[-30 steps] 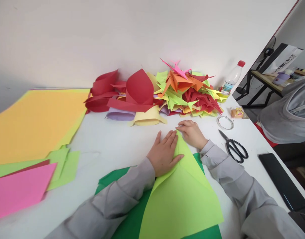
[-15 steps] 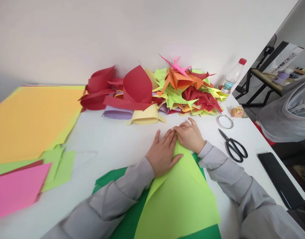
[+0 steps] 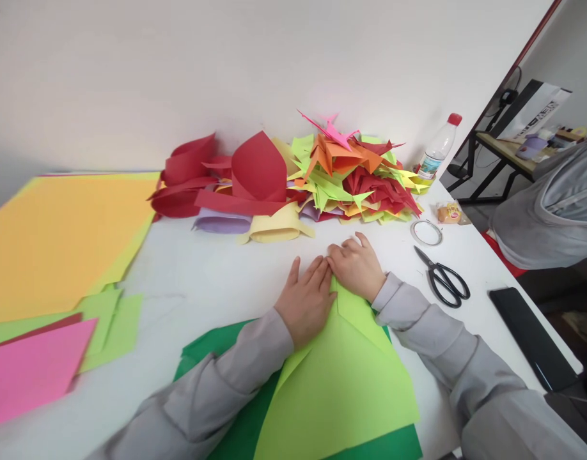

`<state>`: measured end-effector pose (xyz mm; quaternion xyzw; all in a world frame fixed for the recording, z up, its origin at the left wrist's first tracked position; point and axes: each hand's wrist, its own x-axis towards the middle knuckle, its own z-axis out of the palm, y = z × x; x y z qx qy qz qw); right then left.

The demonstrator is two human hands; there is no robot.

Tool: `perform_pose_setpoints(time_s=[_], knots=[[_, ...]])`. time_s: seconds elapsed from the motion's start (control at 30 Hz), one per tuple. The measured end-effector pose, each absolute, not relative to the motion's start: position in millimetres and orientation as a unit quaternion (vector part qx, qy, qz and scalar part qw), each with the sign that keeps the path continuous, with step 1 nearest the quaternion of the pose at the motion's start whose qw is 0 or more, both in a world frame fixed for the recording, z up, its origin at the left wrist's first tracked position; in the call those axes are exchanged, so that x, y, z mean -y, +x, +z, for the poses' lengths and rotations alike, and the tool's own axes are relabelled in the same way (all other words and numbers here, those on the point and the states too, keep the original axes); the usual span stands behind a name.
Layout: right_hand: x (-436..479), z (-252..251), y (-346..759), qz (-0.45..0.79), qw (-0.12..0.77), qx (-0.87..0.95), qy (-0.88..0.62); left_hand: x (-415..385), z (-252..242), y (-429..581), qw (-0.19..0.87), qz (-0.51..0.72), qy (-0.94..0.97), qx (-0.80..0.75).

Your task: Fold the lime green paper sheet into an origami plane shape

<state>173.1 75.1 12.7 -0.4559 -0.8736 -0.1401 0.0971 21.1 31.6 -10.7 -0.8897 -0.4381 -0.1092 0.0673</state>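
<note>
The light-green paper [image 3: 344, 386], folded near its far tip, lies over a dark-green sheet [image 3: 380, 446] on the counter [image 3: 204, 281]. My left hand [image 3: 307, 308] rests flat upon the paper, fingers extended; my right hand [image 3: 359, 267] has its fingers curled at the tip, whether pinching I cannot tell. 1 pair of scissors [image 3: 432, 271] lies to the right.

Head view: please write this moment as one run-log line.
left hand: flat on light-green paper | right hand: at that paper's far end | dark-green paper: underneath | scissors: unheld, at right
</note>
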Motion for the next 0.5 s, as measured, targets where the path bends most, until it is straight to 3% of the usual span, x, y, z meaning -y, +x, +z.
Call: perform_pose_setpoints(time_s=[0.5], knots=[[-70, 19, 175, -0.094, 0.095, 0.869, -0.476, -8, -14, 2, 0.112, -0.119, -0.904, 0.396]])
